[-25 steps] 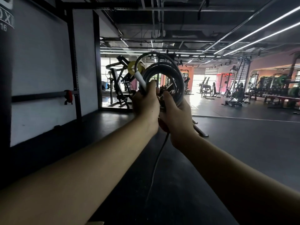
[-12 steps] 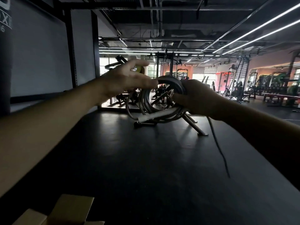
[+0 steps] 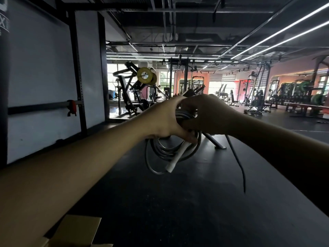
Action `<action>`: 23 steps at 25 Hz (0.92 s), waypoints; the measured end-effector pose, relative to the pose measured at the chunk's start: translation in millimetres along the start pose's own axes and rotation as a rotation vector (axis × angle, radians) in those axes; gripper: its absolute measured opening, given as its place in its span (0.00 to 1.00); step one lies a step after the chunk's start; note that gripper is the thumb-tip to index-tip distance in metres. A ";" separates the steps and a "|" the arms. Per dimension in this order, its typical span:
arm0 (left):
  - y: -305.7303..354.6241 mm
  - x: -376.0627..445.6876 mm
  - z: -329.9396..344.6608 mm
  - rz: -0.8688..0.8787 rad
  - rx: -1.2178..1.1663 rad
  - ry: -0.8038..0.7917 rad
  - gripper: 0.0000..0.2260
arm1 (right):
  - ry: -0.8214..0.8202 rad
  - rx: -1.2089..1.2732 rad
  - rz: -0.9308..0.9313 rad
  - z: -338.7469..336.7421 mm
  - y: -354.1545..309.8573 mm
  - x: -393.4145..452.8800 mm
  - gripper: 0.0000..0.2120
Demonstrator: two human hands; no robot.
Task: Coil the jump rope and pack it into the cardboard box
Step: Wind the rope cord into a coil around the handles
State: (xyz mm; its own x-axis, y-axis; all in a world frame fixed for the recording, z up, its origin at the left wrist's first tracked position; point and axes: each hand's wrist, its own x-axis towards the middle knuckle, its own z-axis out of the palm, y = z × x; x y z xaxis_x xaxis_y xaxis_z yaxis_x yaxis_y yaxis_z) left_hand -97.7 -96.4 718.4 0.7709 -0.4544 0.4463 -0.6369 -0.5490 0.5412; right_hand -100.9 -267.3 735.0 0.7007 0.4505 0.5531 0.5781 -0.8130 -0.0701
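Note:
The grey jump rope (image 3: 166, 151) hangs in a coil of several loops in front of me, above the dark floor. My left hand (image 3: 166, 120) grips the top of the coil, and one white handle (image 3: 175, 158) slants down from under its fingers. My right hand (image 3: 207, 113) holds the same bundle from the right side. A loose rope tail (image 3: 238, 161) dangles below my right wrist. The other handle is hidden. A flap of the cardboard box (image 3: 74, 230) shows at the bottom left edge, under my left forearm.
A black rack upright (image 3: 77, 72) with a red-tipped bar stands along the white wall on the left. A metal bench leg (image 3: 214, 140) rests on the floor just behind the coil. Gym machines and weight racks fill the background.
My left hand came down from above the coil and closed on its top beside my right hand. The coil now hangs lower and more upright, with the white handle pointing downward.

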 end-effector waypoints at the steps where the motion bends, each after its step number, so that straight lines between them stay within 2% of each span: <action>1: -3.6 -1.3 1.3 -0.020 -0.063 0.005 0.43 | -0.002 0.079 0.022 0.2 2.4 0.9 0.16; 3: -9.2 -4.4 0.9 -0.057 -0.148 0.040 0.38 | -0.011 0.319 0.068 -4.7 5.7 0.8 0.25; 5: -12.8 -8.8 0.4 -0.079 -0.287 0.104 0.28 | 0.028 0.569 0.102 -10.0 8.7 2.6 0.30; 7: -12.3 -12.2 1.2 -0.083 -0.453 0.175 0.17 | 0.051 0.720 0.133 -13.8 6.7 7.0 0.29; 9: -10.7 -15.8 2.1 -0.101 -0.563 0.249 0.11 | 0.090 0.694 0.126 -12.4 -1.3 2.8 0.24; 12: -12.6 -14.0 -1.2 -0.130 -0.723 0.436 0.11 | 0.205 0.686 0.227 -6.6 -1.0 8.8 0.22; 16: -9.9 -7.3 -6.2 -0.154 -0.859 0.707 0.12 | 0.106 0.817 0.376 1.6 -8.2 25.0 0.33; 18: -4.6 -5.1 0.5 -0.173 -0.879 0.793 0.13 | 0.162 0.880 0.332 14.9 -18.0 12.4 0.28; 21: -1.1 -3.1 14.0 -0.222 -0.938 0.909 0.11 | 0.365 1.017 0.273 31.8 -25.7 -11.6 0.17; 23: -3.6 -3.3 19.6 -0.262 -0.988 0.943 0.09 | 0.400 1.110 0.293 39.5 -30.1 -9.4 0.15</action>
State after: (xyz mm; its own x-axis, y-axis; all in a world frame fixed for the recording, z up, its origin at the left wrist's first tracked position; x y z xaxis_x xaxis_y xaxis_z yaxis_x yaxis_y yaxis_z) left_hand -97.9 -106.7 701.0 0.8279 0.4398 0.3481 -0.5159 0.3535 0.7803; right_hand -108.4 -232.5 699.1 0.7997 -0.0023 0.6004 0.6003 -0.0186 -0.7996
